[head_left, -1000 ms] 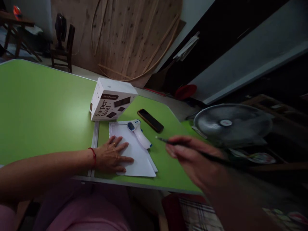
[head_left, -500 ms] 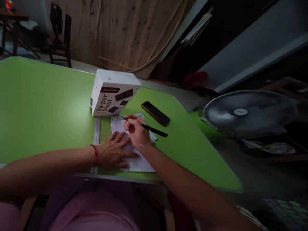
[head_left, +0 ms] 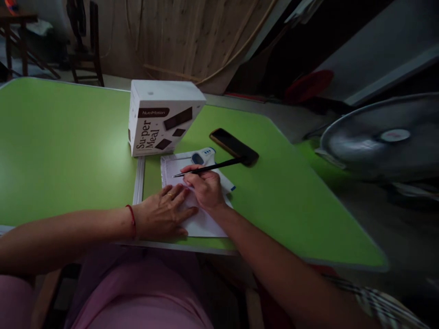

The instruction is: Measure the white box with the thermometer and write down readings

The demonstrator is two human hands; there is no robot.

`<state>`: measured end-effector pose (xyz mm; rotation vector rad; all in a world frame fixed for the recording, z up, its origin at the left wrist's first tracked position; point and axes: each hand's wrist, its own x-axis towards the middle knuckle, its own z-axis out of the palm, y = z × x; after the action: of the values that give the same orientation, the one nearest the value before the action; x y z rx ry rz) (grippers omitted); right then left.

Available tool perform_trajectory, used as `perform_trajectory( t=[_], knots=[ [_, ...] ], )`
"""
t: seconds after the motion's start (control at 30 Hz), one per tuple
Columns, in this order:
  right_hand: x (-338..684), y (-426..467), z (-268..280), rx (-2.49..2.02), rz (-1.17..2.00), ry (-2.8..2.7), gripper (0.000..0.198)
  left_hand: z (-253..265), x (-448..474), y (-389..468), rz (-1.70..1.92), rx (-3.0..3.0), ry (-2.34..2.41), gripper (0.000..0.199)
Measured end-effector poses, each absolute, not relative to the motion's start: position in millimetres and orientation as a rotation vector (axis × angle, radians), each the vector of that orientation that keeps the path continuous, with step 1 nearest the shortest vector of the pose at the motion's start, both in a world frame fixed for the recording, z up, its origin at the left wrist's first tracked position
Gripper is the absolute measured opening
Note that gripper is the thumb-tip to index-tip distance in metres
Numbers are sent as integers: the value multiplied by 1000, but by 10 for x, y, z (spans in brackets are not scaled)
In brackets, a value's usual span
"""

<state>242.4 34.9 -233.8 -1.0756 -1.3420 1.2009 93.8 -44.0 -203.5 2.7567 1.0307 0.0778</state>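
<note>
My right hand (head_left: 205,186) is closed round a slim black pen (head_left: 219,164), its tip at the upper part of a white paper pad (head_left: 206,225). The pen lies low, its rear end pointing right toward the phone. Flat on the pad's left side rests my left hand (head_left: 166,211), fingers spread, with a ring and a red wrist cord. Just beyond my right hand is a white and blue handheld device with a small display (head_left: 203,156), which looks like an infrared thermometer; my hand hides part of it.
A white "Su-per Meal" box (head_left: 161,119) stands upright beyond the pad. A dark phone (head_left: 234,146) lies right of it on the green table (head_left: 78,151). A metal seam crosses the table beside my left hand. A large fan (head_left: 380,137) stands beyond the right edge.
My right hand has turned, and the pen now lies lower, its rear end swung up and away from me. More of the white and blue device shows. The camera view has shifted slightly.
</note>
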Motion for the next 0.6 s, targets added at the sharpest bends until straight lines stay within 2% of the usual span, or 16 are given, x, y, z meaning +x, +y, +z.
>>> perform_trajectory(
  t=[0.3, 0.6],
  knots=[
    [2451, 282, -2304, -1151, 797, -1713, 12, -1974, 958, -492, 26, 2784, 1054, 58],
    [2444, 303, -2331, -1140, 773, -1757, 11, -1925, 987, -498, -56, 2754, 1064, 61]
  ],
)
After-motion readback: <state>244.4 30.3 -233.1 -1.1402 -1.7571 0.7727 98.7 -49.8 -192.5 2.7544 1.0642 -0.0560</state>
